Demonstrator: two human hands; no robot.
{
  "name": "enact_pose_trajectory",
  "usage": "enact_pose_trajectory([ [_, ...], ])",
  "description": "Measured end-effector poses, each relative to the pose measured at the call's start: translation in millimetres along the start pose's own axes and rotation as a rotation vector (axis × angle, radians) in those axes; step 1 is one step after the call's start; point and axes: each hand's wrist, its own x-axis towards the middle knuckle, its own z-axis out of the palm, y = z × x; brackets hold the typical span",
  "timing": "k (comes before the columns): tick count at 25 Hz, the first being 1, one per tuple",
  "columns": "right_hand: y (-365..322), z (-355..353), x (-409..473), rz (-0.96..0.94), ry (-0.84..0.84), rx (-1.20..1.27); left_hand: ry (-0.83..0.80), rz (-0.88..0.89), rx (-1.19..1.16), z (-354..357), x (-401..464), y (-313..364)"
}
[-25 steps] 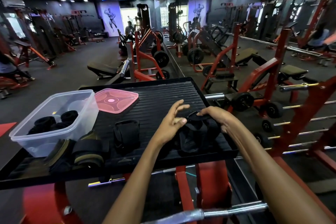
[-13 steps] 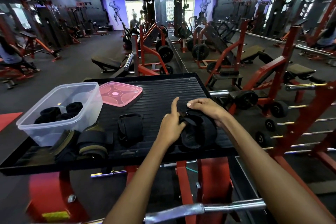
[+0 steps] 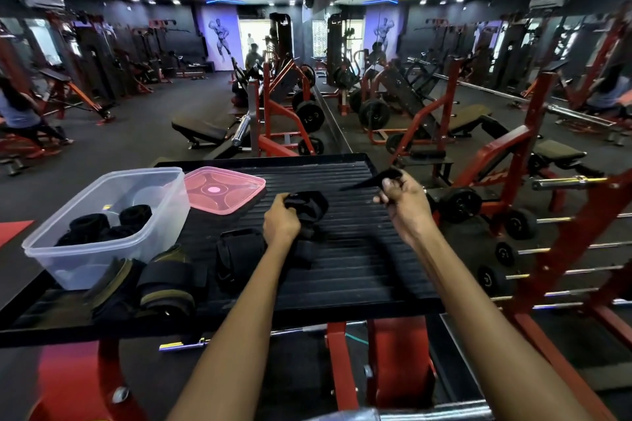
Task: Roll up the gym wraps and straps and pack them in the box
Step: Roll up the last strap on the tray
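Note:
A black wrap lies on the ribbed black platform, and my left hand grips its bunched body. My right hand pinches the wrap's loose strap end, pulled out to the right above the platform. A clear plastic box at the left holds several rolled black wraps. In front of the box lie two olive-trimmed straps, and another black wrap lies beside my left wrist.
A pink lid rests behind the box. Red machine frames and chrome bars stand to the right and below the platform. Benches, weight plates and other people fill the gym floor beyond.
My hands were together on the bundled wrap; now they have moved apart. The left holds the body farther left and the right has drawn the strap end out to the right.

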Motion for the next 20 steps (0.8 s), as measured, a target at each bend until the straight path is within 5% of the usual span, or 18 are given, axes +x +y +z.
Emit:
enact_pose_trajectory([
  [2,9,-5,-5,0.081,0.026,0.084,0.027,-0.002,-0.027,-1,3,1],
  [5,17,-13,-9,0.236,0.046,0.329,0.06,0.233,0.011,-3,2,-2],
  [8,25,-14,-9,0.307,0.08,0.247,0.046,0.353,0.082,-5,8,-1],
  [15,61,-8,-17,0.38,0.02,0.057,0.166,0.127,-0.074,-1,7,4],
  [20,82,14,-10,0.363,0.017,-0.213,0.103,-0.076,-0.217,8,8,8],
])
